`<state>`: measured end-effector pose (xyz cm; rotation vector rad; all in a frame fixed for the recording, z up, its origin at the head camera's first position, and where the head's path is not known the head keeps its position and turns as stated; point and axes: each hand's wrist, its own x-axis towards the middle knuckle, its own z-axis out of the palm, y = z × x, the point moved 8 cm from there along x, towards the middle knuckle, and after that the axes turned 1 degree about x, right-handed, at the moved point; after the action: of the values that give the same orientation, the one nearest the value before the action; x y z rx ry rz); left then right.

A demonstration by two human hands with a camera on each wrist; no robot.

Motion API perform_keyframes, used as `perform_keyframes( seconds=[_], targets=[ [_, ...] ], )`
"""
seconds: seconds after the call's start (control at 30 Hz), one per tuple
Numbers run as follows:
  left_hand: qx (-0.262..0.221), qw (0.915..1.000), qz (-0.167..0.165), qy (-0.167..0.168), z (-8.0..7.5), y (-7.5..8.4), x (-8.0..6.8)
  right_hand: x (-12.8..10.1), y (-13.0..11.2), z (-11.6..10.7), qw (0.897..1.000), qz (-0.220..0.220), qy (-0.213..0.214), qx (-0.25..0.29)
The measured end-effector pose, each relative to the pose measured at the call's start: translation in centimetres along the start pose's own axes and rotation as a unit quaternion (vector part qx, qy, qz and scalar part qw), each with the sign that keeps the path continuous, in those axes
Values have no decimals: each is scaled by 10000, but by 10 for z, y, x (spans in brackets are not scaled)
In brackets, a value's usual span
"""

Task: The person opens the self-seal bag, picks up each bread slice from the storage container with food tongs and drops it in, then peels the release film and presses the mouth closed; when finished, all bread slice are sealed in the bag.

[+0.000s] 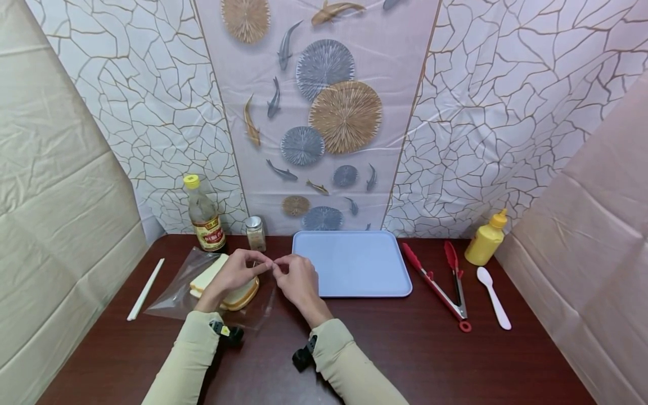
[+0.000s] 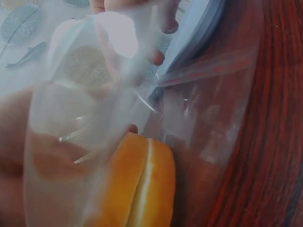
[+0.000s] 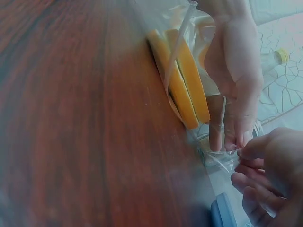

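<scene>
Two stacked slices of bread (image 1: 242,297) with golden crusts lie inside a clear plastic bag (image 1: 172,292) on the left part of the table. My left hand (image 1: 237,274) reaches over the bread and pinches the bag's edge on its right side. Close against it, my right hand (image 1: 300,284) pinches the same edge, fingertips nearly meeting. The right wrist view shows the bread (image 3: 185,82) through the film, with both thumbs and forefingers at the bag's rim. In the left wrist view, the raised film (image 2: 203,109) partly veils the fingers.
A blue tray (image 1: 354,264) lies right of my hands. Beyond it are red-tipped tongs (image 1: 440,292), a white spoon (image 1: 493,298) and a yellow squeeze bottle (image 1: 485,243). A sauce bottle (image 1: 206,219) and a shaker (image 1: 255,233) stand behind the bag; white chopsticks (image 1: 145,289) lie left.
</scene>
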<state>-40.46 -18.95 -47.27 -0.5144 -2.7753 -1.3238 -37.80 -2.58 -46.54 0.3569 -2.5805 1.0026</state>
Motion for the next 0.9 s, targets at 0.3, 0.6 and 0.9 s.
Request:
perform_keyframes(
  seconds=[0.3, 0.6, 0.9],
  targets=[
    [82, 9998, -4, -155, 1, 0, 0, -1, 1, 0, 9999, -109, 61, -100],
    [-98, 9992, -152, 365, -11, -12, 2, 2, 2, -3, 9954, -117, 29, 956],
    [-259, 9996, -147, 27, -6, -10, 0, 1, -1, 3, 9950, -155, -137, 976]
  ],
)
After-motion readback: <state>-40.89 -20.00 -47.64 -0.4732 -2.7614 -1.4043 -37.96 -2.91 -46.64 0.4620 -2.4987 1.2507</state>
